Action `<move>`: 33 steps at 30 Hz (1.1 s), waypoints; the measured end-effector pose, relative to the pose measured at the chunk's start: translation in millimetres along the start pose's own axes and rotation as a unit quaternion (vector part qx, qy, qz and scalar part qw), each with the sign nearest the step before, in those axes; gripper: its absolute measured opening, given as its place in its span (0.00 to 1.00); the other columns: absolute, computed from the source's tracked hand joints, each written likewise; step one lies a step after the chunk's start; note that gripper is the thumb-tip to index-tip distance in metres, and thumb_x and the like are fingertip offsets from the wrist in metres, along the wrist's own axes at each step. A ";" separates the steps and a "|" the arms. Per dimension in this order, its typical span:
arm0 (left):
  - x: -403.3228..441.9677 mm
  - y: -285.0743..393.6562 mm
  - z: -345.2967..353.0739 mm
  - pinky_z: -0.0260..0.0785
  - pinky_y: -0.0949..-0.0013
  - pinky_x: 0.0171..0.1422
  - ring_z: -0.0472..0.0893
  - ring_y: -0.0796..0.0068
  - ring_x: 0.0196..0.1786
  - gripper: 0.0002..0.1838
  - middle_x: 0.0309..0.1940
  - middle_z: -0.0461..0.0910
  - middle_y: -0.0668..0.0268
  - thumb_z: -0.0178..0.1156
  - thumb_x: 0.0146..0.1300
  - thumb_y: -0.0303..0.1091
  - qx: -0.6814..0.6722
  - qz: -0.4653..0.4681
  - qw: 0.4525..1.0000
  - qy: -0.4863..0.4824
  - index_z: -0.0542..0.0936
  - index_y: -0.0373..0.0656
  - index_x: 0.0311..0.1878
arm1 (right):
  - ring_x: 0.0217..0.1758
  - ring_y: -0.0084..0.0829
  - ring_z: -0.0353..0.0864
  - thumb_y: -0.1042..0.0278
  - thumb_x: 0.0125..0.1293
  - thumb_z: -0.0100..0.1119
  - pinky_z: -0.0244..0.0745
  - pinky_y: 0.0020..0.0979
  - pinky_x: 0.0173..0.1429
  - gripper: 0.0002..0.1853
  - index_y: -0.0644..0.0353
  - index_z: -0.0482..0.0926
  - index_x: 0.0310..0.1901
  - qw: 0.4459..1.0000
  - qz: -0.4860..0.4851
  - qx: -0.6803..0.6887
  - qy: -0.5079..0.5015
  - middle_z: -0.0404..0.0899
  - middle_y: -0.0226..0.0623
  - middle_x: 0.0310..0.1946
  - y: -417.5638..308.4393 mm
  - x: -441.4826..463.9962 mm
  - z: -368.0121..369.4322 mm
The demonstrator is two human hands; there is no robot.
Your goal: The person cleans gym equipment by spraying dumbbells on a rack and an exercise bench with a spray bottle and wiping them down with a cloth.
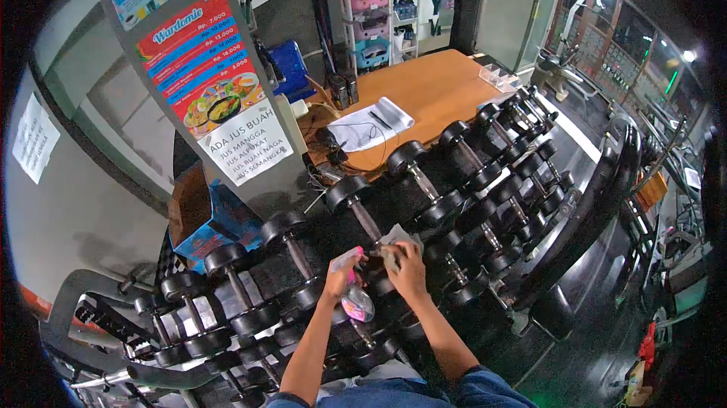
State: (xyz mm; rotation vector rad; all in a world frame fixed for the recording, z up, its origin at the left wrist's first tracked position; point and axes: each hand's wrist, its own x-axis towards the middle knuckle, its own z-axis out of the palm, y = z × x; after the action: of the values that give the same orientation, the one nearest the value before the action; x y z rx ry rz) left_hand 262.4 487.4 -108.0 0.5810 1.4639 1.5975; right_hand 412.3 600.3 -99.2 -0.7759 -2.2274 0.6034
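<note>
my left hand point(338, 281) is curled round the upper part of a spray bottle point(357, 305), fingers wrapped in, not spread. likely held that high because the trigger sits up there; can't tell if a finger is actually on it, too small. bottle body shows just below my fist, slightly tilted, between my 2 hands and over the weights. my right hand point(407, 275) is drawn in narrow, bunching a crumpled grey cloth point(398, 237) between thumb and fingers. cloth is at the near end of the handle of 1 dumbbell point(365, 220); looks like contact but my fingers hide the exact spot. probably balled up so it follows the round metal. that dumbbell lies in its row, handle pointing away from me, the next dumbbell point(423, 183) beside it to the right, same direction; i'd guess they're lined up so each handle is easy to grab. past the row there's a wooden desk point(447, 86) with white paper point(360, 131) and a pen point(380, 121) on it, well apart from both my hands
</note>
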 end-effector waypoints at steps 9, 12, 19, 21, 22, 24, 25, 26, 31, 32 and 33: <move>-27.3 29.5 -25.2 0.80 0.62 0.34 0.77 0.71 0.19 0.21 0.30 0.74 0.62 0.56 0.70 0.47 -0.078 0.010 0.995 -0.063 0.76 0.33 0.45 | 0.52 0.46 0.70 0.75 0.47 0.69 0.75 0.42 0.50 0.20 0.59 0.79 0.45 0.991 0.055 -0.115 0.025 0.69 0.37 0.47 -32.0 -4.4 19.4; -29.3 26.8 -36.6 0.81 0.60 0.35 0.77 0.70 0.19 0.24 0.32 0.73 0.61 0.53 0.70 0.49 -0.091 0.008 0.990 -0.109 0.75 0.31 0.45 | 0.56 0.46 0.68 0.75 0.42 0.71 0.75 0.39 0.51 0.22 0.56 0.80 0.43 0.978 0.002 -0.196 -0.066 0.68 0.36 0.51 -39.3 -17.4 23.7; -26.6 31.5 -41.2 0.81 0.58 0.36 0.76 0.70 0.19 0.26 0.31 0.73 0.59 0.52 0.70 0.50 -0.093 -0.004 0.983 -0.158 0.74 0.29 0.45 | 0.56 0.44 0.69 0.75 0.43 0.71 0.76 0.38 0.53 0.20 0.59 0.81 0.42 0.962 -0.026 -0.240 -0.127 0.68 0.37 0.54 -42.1 -24.3 24.6; -26.4 32.4 -41.3 0.81 0.58 0.37 0.77 0.70 0.19 0.24 0.30 0.74 0.60 0.53 0.71 0.48 -0.111 -0.004 0.981 -0.159 0.74 0.29 0.45 | 0.54 0.43 0.71 0.75 0.45 0.70 0.76 0.37 0.52 0.20 0.59 0.81 0.44 0.971 -0.013 -0.199 -0.132 0.69 0.37 0.53 -44.9 -27.1 16.1; -27.7 34.0 -40.8 0.81 0.58 0.37 0.77 0.70 0.19 0.24 0.30 0.74 0.60 0.53 0.71 0.48 -0.120 -0.005 0.980 -0.158 0.74 0.29 0.45 | 0.52 0.43 0.74 0.75 0.47 0.69 0.77 0.36 0.51 0.19 0.59 0.81 0.45 0.978 -0.001 -0.154 -0.138 0.70 0.37 0.51 -51.1 -27.2 9.0; -28.7 35.5 -41.3 0.81 0.58 0.37 0.77 0.70 0.19 0.23 0.29 0.74 0.61 0.53 0.71 0.48 -0.129 -0.007 0.979 -0.156 0.74 0.29 0.44 | 0.49 0.44 0.77 0.76 0.50 0.67 0.77 0.37 0.48 0.19 0.58 0.81 0.46 0.991 0.039 -0.074 -0.100 0.72 0.38 0.48 -69.4 -25.3 -8.9; -28.8 35.7 -41.4 0.81 0.58 0.37 0.77 0.71 0.19 0.23 0.29 0.74 0.61 0.53 0.71 0.47 -0.140 -0.006 0.979 -0.149 0.74 0.30 0.44 | 0.45 0.44 0.79 0.77 0.52 0.64 0.78 0.38 0.45 0.18 0.57 0.80 0.48 0.995 0.079 0.009 -0.063 0.74 0.39 0.45 -74.1 -24.2 -14.5; -29.2 35.2 -41.1 0.81 0.57 0.36 0.76 0.71 0.19 0.23 0.29 0.74 0.61 0.53 0.71 0.47 -0.151 -0.005 0.978 -0.142 0.74 0.30 0.44 | 0.38 0.37 0.82 0.75 0.57 0.64 0.77 0.35 0.42 0.15 0.59 0.80 0.48 0.998 0.042 0.048 -0.006 0.78 0.38 0.39 -73.0 -25.1 -15.9; -27.6 32.5 -42.2 0.81 0.58 0.35 0.76 0.71 0.18 0.22 0.29 0.74 0.60 0.52 0.71 0.46 -0.163 0.008 0.975 -0.150 0.75 0.30 0.43 | 0.38 0.23 0.79 0.69 0.61 0.65 0.75 0.29 0.42 0.15 0.62 0.77 0.49 0.945 0.171 0.229 0.158 0.81 0.37 0.38 -104.9 -24.9 -22.3; -27.9 33.3 -42.0 0.81 0.58 0.34 0.76 0.70 0.18 0.22 0.29 0.74 0.60 0.52 0.71 0.46 -0.161 0.010 0.976 -0.145 0.75 0.29 0.43 | 0.38 0.25 0.80 0.69 0.61 0.66 0.76 0.29 0.43 0.16 0.62 0.77 0.49 0.955 0.173 0.186 0.156 0.81 0.38 0.38 -112.3 -22.1 -25.1; -27.7 33.1 -42.3 0.81 0.58 0.34 0.76 0.70 0.18 0.22 0.29 0.74 0.60 0.52 0.71 0.46 -0.160 0.008 0.976 -0.147 0.75 0.29 0.43 | 0.38 0.28 0.81 0.69 0.60 0.66 0.76 0.28 0.44 0.17 0.63 0.76 0.49 0.962 0.175 0.141 0.154 0.81 0.39 0.38 -116.9 -19.8 -26.8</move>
State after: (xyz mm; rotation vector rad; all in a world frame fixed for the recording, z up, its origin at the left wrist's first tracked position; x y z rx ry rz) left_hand 233.0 443.3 -78.9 0.6122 0.9632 1.6371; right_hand 402.3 508.7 -19.9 -1.0419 -1.6875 0.8830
